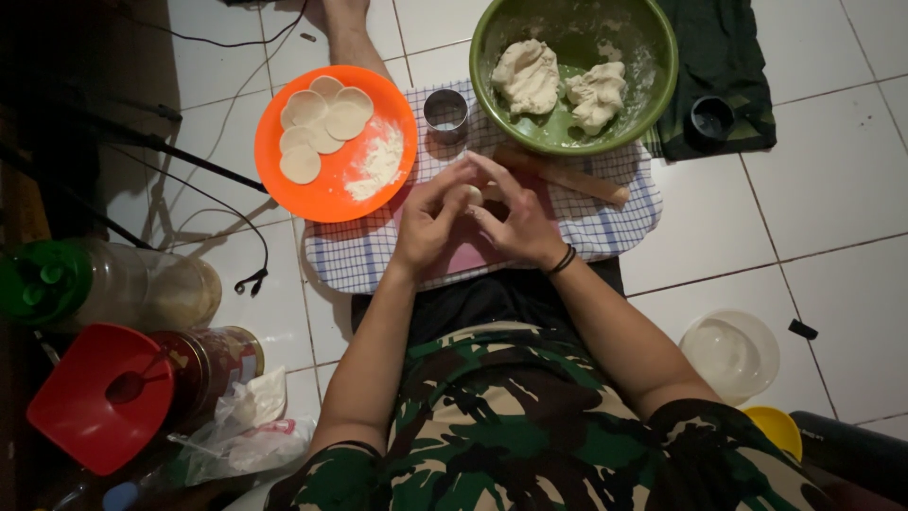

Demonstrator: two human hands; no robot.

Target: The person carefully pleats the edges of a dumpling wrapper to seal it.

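My left hand (430,220) and my right hand (515,220) meet over a pink board (465,254) on a checked cloth (605,222). Together they pinch a small piece of pale dough (476,195) between the fingertips. Just beyond the hands lies a wooden rolling pin (572,177). An orange plate (326,194) at the left holds several flat round dough discs (320,123) and a heap of flour (378,166). A green bowl (492,95) at the top holds two lumps of dough (528,76). A round metal cutter (445,114) stands between plate and bowl.
On the white tiled floor: a clear plastic lid (730,355) and a yellow rim (777,426) at the right, a dark cloth (724,57) with a black cup (711,118), jars and a red container (99,397) at the left, cables (227,203), plastic bags (241,426).
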